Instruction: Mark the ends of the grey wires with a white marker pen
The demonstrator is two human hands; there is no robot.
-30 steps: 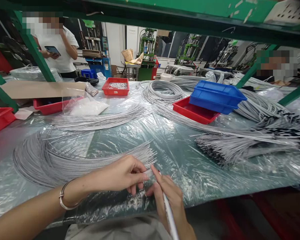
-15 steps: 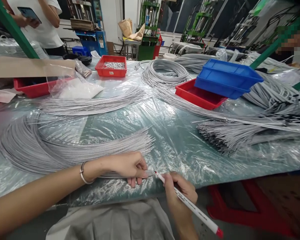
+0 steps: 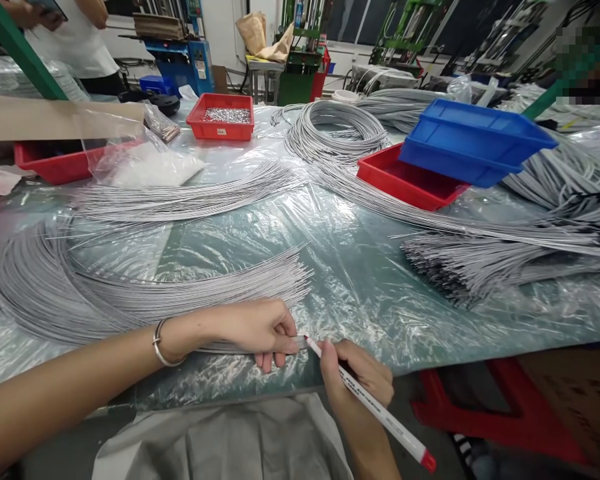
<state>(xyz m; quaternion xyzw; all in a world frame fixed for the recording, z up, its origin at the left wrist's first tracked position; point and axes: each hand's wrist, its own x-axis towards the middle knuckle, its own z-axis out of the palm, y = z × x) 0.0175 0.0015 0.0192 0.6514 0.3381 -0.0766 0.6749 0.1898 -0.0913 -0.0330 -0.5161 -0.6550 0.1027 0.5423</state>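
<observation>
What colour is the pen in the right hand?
The pen is white with dark lettering, red at tip and end; best seen in the head view.

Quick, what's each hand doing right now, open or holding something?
Left hand: closed, holding thin grey wires, their ends showing past the thumb.
Right hand: closed, holding a white marker pointed toward those ends.

The near wire bundle (image 3: pixel 150 300) lies on the table (image 3: pixel 360 293), before the coil (image 3: pixel 343 151), left of the stacked trays (image 3: pixel 475 143).
</observation>
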